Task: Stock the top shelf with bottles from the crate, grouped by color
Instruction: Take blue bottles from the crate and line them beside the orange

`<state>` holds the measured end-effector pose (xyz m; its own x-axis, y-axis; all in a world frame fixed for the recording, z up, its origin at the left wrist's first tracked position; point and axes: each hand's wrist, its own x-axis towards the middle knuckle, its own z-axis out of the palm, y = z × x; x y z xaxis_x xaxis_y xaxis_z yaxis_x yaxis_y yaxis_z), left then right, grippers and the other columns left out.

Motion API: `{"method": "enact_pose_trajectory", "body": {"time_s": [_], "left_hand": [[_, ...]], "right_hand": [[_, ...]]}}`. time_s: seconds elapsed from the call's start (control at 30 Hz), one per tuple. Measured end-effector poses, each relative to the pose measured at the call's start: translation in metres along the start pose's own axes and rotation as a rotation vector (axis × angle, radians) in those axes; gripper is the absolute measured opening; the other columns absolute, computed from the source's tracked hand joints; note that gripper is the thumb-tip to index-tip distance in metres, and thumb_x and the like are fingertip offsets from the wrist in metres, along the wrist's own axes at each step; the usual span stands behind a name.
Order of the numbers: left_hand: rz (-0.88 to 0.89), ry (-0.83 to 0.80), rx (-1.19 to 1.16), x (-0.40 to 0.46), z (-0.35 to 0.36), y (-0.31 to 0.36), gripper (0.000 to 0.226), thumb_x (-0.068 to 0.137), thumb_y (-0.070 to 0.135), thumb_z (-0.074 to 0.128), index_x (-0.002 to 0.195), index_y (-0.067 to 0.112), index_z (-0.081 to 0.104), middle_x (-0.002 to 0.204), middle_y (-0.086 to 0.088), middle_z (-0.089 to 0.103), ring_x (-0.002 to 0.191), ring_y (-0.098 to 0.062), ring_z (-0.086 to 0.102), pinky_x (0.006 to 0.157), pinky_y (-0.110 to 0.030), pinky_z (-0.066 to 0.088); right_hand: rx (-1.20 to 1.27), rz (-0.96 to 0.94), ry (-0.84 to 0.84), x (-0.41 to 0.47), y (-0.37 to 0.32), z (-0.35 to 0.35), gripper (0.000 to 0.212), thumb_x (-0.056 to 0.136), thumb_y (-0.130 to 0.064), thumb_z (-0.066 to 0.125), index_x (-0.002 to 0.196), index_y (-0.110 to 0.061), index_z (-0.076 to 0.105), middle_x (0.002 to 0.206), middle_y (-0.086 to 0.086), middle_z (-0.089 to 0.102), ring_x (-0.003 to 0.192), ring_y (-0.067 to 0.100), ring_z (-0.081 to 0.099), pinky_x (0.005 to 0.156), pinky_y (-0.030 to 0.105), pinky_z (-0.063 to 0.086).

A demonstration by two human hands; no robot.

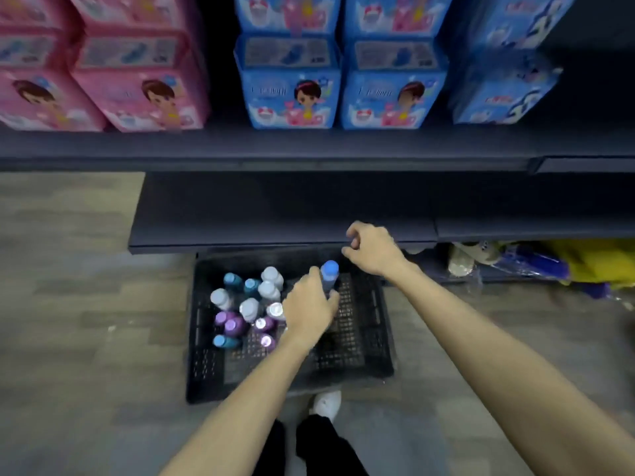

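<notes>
My left grip (311,312) wrapped around a blue-capped bottle (329,274) above the black crate (360,341) on the floor, my right grip (372,249) loosely curled, holding nothing, over the crate's far edge, remaining bottles (249,307) clustered at its left side

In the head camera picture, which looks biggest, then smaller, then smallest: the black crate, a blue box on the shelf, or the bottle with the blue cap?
1. The black crate
2. A blue box
3. The bottle with the blue cap, gripped by the left hand

That is only how they look; the things sit at different distances from the camera.
</notes>
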<state>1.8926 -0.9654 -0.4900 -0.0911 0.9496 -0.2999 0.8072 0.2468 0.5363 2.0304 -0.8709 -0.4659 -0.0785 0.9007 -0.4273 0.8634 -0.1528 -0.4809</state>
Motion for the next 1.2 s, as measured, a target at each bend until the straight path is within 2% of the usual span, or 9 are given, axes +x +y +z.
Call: {"method": "enact_pose_trajectory", "body": {"time_s": [0.07,0.17,0.27,0.47,0.63,0.8,1.03,1.2], "left_hand": [[-0.065,-0.027,-0.011,-0.001,0.022,-0.018,0.027,0.088,0.032,0.057,0.106,0.013,0.048,0.101,-0.005,0.064,0.095,-0.031,0.061,0.064,-0.034,0.036],[-0.166,-0.065,-0.052,-0.002,0.057,-0.041,0.03,0.087,0.032,0.058,0.111,0.016,0.049,0.103,-0.005,0.065,0.098,-0.031,0.062,0.071,-0.037,0.045],[-0.226,-0.075,-0.062,0.002,0.089,-0.062,0.032,0.089,0.036,0.058,0.115,0.018,0.05,0.104,-0.004,0.065,0.099,-0.029,0.062,0.074,-0.036,0.047],[-0.291,-0.075,-0.072,0.011,0.133,-0.095,0.025,0.09,0.031,0.054,0.11,0.019,0.046,0.1,0.002,0.063,0.094,-0.023,0.06,0.07,-0.034,0.046],[-0.28,-0.087,-0.087,0.022,0.152,-0.11,0.024,0.089,0.028,0.053,0.11,0.017,0.046,0.1,0.001,0.059,0.095,-0.023,0.058,0.068,-0.034,0.044],[-0.256,-0.079,-0.055,0.02,0.136,-0.112,0.027,0.089,0.031,0.056,0.11,0.017,0.047,0.107,0.0,0.057,0.097,-0.025,0.059,0.07,-0.037,0.049],[-0.17,-0.035,-0.043,0.035,0.061,-0.058,0.033,0.088,0.029,0.059,0.116,0.016,0.047,0.114,-0.002,0.056,0.102,-0.025,0.06,0.07,-0.035,0.045],[-0.103,-0.01,-0.017,0.035,0.007,-0.034,0.034,0.087,0.031,0.062,0.112,0.018,0.043,0.112,-0.001,0.055,0.099,-0.022,0.06,0.066,-0.033,0.043]], "right_hand": [[-0.024,0.042,-0.072,0.018,0.019,0.041,0.032,0.087,-0.029,0.069,0.116,-0.019,0.06,0.105,0.004,0.068,0.099,0.026,0.064,0.085,0.035,0.052],[-0.075,0.085,-0.141,0.047,0.046,0.092,0.034,0.087,-0.027,0.067,0.119,-0.02,0.057,0.115,0.009,0.066,0.106,0.031,0.063,0.088,0.038,0.052],[-0.128,0.111,-0.18,0.074,0.066,0.131,0.043,0.09,-0.026,0.066,0.129,-0.017,0.052,0.122,0.015,0.059,0.11,0.036,0.06,0.089,0.041,0.051],[-0.158,0.112,-0.136,0.125,0.093,0.196,0.059,0.094,-0.026,0.065,0.145,-0.014,0.039,0.134,0.015,0.049,0.118,0.036,0.055,0.092,0.044,0.05],[-0.241,0.102,-0.024,0.144,0.103,0.227,0.048,0.096,-0.022,0.062,0.139,-0.01,0.043,0.128,0.017,0.053,0.108,0.038,0.061,0.081,0.04,0.05],[-0.365,0.039,-0.042,0.123,0.096,0.205,0.046,0.099,-0.024,0.057,0.14,-0.01,0.042,0.129,0.017,0.052,0.105,0.039,0.062,0.08,0.042,0.051],[-0.472,-0.103,-0.013,0.068,0.031,0.1,0.045,0.095,-0.037,0.059,0.133,-0.017,0.046,0.125,0.009,0.059,0.104,0.035,0.064,0.079,0.04,0.049],[-0.471,-0.239,0.063,0.025,-0.032,0.021,0.046,0.093,-0.043,0.059,0.132,-0.021,0.047,0.119,0.004,0.06,0.1,0.032,0.065,0.078,0.039,0.048]]}}
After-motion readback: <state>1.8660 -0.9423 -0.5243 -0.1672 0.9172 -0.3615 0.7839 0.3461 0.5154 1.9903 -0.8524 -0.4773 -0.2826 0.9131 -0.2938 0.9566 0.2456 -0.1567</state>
